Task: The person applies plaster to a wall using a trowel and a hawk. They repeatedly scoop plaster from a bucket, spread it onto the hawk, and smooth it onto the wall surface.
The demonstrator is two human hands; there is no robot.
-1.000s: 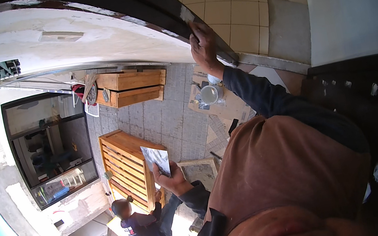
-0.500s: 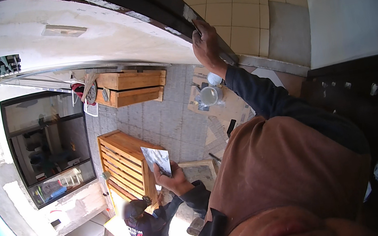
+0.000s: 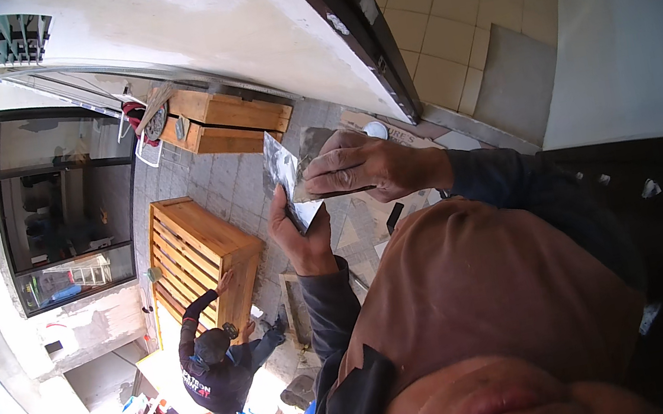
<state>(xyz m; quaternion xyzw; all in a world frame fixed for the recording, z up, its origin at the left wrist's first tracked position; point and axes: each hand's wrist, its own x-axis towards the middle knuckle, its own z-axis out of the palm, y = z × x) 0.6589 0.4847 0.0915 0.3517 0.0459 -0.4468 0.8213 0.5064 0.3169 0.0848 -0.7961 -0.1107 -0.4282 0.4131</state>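
Observation:
In front of my chest, my left hand (image 3: 305, 242) grips a thin, shiny metal plate (image 3: 288, 181) smeared with grey paste, thumb on its face. My right hand (image 3: 360, 169) is closed around a flat, grey, paste-coated scraper (image 3: 310, 142), its fingers stretched across the blade. The scraper meets the plate or lies just beside it; actual contact is hard to make out. My right fingers hide the rest of the scraper.
A dark door frame (image 3: 371, 25) with whitish patches stands at upper right, beside a tiled floor (image 3: 442, 30). Wooden slatted crate (image 3: 203, 250) and wooden boxes (image 3: 229, 119) stand on the paving. Another person (image 3: 216, 358) crouches by the crate. Cardboard (image 3: 416, 136) lies below the frame.
My right hand has come away from the door frame, down and left to the plate. My left hand has risen with the plate. The other person now reaches an arm to the crate.

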